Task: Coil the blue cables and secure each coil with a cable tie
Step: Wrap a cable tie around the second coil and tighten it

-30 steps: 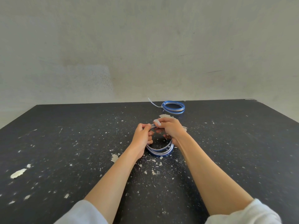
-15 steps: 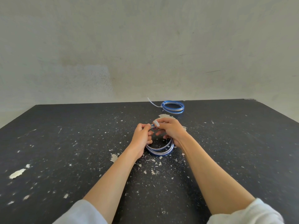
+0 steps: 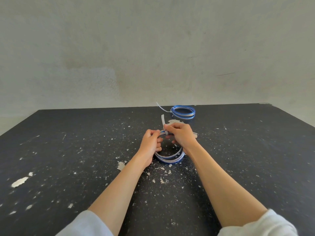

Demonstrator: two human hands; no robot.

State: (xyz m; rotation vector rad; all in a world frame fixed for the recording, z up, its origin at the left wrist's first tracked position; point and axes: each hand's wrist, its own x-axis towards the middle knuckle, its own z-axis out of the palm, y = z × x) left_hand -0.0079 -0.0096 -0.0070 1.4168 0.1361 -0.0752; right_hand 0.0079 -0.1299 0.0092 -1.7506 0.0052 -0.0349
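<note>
Both hands work at mid-worktop over a coil of blue cable (image 3: pixel 168 158). The left hand (image 3: pixel 150 145) is closed around the coil's left side, fingers curled over the bundled strands. The right hand (image 3: pixel 180 135) pinches a white cable tie (image 3: pixel 164 124) at the top of the coil, thumb and forefinger closed on the strap where it crosses the strands; the free tail of the tie stands up and slightly left above the fingers. The coil's near arc rests on or just above the black worktop (image 3: pixel 68 150); contact cannot be confirmed. A second coil (image 3: pixel 183 111), already bound with a tie whose tail points left, lies near the far edge, well apart from the hands. Pale flakes (image 3: pixel 19 182) litter the surface.
</note>
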